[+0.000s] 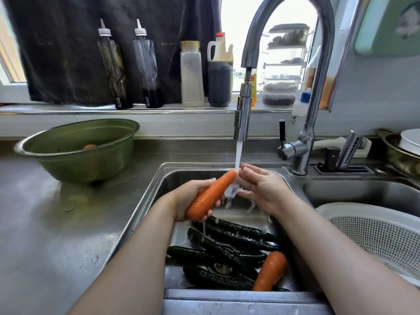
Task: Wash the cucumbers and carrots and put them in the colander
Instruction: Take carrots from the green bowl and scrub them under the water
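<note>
Smooth tapered orange carrot (211, 194), wet, grasped by left hand (193, 197) under faucet stream; right hand (261, 187) relaxed, fingers straight beside tip; bumpy dark-green cucumbers (229, 248) in steel sink (147, 201); perforated white plastic colander (375, 230) right.

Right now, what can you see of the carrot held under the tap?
The carrot is smooth, orange, wet and glossy, thick at the near end and tapering to a blunt tip. It slants up and away over the sink, tip in the water stream from the faucet. The left hand grips its thick lower half; the right hand, fingers relaxed, sits beside the tip, contact unclear.
</note>
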Motion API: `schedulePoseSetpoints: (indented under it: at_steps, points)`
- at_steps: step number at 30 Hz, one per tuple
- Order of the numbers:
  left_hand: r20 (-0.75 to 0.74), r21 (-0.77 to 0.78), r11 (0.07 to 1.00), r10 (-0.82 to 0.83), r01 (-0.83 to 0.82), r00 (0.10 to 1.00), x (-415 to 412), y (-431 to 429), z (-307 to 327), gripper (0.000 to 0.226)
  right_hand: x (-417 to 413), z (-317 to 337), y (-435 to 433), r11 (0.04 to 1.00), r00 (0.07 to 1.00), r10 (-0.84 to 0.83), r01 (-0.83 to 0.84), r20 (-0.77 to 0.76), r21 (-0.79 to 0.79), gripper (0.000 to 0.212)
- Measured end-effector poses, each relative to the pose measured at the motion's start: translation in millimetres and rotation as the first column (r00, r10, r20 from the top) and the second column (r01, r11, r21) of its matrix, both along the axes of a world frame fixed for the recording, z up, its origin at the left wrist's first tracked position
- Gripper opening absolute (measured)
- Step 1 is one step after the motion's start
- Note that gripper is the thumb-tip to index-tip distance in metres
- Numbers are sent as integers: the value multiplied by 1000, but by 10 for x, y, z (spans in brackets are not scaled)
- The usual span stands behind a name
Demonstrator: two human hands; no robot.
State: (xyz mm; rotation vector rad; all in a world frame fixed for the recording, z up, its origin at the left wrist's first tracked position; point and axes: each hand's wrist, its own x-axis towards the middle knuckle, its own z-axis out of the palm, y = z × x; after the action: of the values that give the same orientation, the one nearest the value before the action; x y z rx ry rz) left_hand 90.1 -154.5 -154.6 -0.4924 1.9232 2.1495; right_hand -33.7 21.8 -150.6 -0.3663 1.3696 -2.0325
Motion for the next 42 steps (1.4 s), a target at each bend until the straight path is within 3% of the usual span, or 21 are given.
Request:
schedulePoseSetpoints:
  at_steps: [4, 6, 10, 16, 20, 23, 27, 30, 33, 35, 38, 42]
  points:
    - [41, 61, 998, 11, -14, 999, 8, 7, -16, 55, 26, -15, 31, 981, 988, 17, 13, -156, 191, 34]
    - [46, 102, 995, 12, -17, 999, 8, 20, -13, 56, 45, 0, 23, 980, 979, 94, -60, -179, 188, 29]
    - [46, 134, 991, -13, 6, 999, -14, 66, 3, 58, 126, -16, -14, 955, 933, 290, -265, -215, 137, 41]
    - [68, 132, 991, -45, 36, 997, -16, 117, 20, 58, 156, -24, -18, 972, 940, 190, -139, -283, 189, 23]
    - [24, 192, 981, -9, 4, 1000, -63, 176, 37, 67, 141, -3, -22, 983, 962, 82, -35, -262, 179, 41]
    - [-3, 251, 968, 21, -20, 1000, -75, 203, 67, 59, 94, -9, -19, 973, 965, -1, 61, -263, 222, 39]
    - [0, 209, 975, 78, -77, 997, -136, 274, 56, 52, -4, -43, -10, 958, 966, -89, 150, -244, 243, 39]
    - [40, 272, 947, 167, -172, 985, -232, 312, 17, 49, -71, -59, -2, 967, 974, -76, 124, -212, 221, 30]
    - [15, 273, 948, 164, -162, 986, -269, 399, 9, 33, -109, -50, 0, 984, 987, -42, 68, -156, 166, 18]
    - [-4, 249, 959, 141, -136, 990, -268, 449, 30, 28, -136, -35, 6, 982, 984, -91, 114, -152, 152, 25]
    - [-18, 370, 919, 151, -134, 988, -267, 424, 46, 29, -187, -32, 45, 971, 976, -185, 200, -113, 134, 42]
    - [-40, 411, 900, 174, -143, 984, -282, 341, 24, 28, -223, -13, 93, 970, 979, -190, 199, -74, 138, 38]
